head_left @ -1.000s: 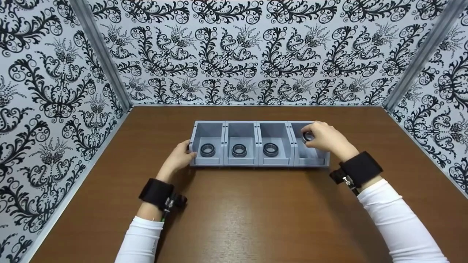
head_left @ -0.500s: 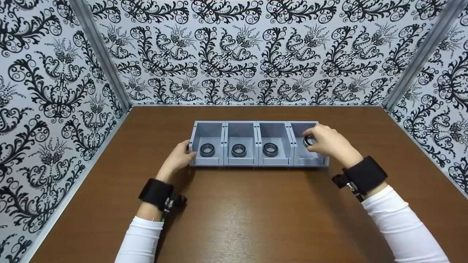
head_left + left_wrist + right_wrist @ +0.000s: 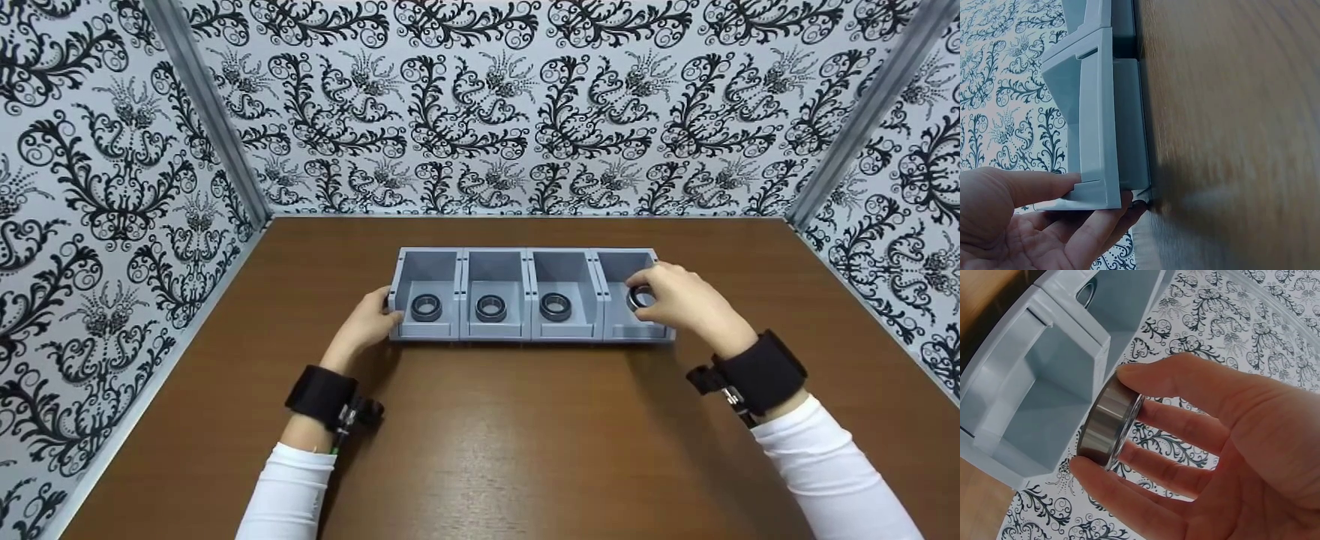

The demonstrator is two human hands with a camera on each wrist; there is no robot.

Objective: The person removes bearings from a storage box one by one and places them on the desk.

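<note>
My right hand point(image 3: 686, 301) holds a steel ball bearing point(image 3: 1105, 423) by its edge, between thumb and fingertips. In the head view it overlaps the rightmost grey bin point(image 3: 634, 331); the right wrist view shows the bearing tilted, above that bin's open top. My left hand point(image 3: 367, 322) grips the left side wall of the leftmost bin point(image 3: 1107, 129), thumb over the inside corner and fingers against the outside. Three more bearings lie flat, one in each other bin: a left one point(image 3: 427, 318), a middle one point(image 3: 491, 318) and a right one point(image 3: 556, 317).
The grey bins stand side by side in a row on a brown wooden table point(image 3: 480, 435). Patterned black-and-white walls point(image 3: 487, 112) enclose the table at the back and both sides, with grey metal posts point(image 3: 217, 127) at the corners.
My right hand has drawn slightly right and toward me with the bearing, still over the rightmost bin. The left hand and the other bearings have stayed in place.
</note>
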